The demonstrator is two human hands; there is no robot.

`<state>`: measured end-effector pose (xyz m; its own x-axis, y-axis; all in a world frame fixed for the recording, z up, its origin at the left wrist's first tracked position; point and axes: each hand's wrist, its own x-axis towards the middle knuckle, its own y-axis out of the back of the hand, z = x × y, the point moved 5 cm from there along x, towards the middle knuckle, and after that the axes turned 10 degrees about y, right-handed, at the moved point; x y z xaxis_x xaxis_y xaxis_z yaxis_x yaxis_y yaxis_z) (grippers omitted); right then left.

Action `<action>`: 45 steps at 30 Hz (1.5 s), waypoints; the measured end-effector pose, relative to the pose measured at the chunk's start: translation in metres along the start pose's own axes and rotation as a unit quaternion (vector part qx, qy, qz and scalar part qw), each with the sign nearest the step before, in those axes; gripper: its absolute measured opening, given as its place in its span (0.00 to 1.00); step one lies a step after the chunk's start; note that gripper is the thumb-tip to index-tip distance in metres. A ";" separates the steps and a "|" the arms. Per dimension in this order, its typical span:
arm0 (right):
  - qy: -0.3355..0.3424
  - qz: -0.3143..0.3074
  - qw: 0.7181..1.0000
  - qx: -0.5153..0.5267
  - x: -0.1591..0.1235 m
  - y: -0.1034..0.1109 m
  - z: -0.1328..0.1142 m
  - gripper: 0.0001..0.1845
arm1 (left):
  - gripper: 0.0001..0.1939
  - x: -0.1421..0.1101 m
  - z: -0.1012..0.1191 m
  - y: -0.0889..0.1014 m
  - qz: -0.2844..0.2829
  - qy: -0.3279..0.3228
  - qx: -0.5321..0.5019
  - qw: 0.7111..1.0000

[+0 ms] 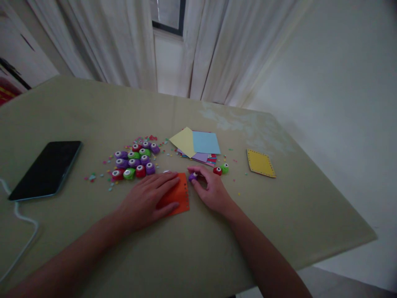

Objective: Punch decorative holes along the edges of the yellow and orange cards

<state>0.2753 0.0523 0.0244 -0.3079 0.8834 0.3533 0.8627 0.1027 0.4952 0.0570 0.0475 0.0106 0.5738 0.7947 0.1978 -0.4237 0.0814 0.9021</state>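
My left hand [154, 194] lies flat, fingers stretched out, on a square of orange paper [181, 203] and covers much of it. Small punched holes run along the paper's right edge. At the upper right corner of that sheet, my right hand [211, 188] pinches a small purple craft punch [192, 176] between thumb and fingers. Whether the paper sits in the punch's slot I cannot tell. Just beyond the right hand stand a red punch [217, 170] and a green punch [225, 168]. Part of another punch [166, 171] peeks out behind my left hand.
Several coloured craft punches [134, 155] stand in rows at the left amid confetti [92, 177]. Coloured paper sheets [206, 142] are piled at the back. A yellow square with holed edges [261, 163] lies right. A tablet [46, 169] with a white cable [27, 219] lies far left.
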 end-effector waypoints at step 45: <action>0.006 -0.004 1.000 -0.014 -0.001 -0.005 -0.005 0.22 | 0.32 0.002 0.000 0.001 -0.020 0.020 -0.012 1.000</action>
<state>0.2696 0.0482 0.0255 -0.3201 0.8773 0.3575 0.8487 0.0979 0.5198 0.0578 0.0486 0.0119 0.5621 0.8140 0.1464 -0.4190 0.1277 0.8990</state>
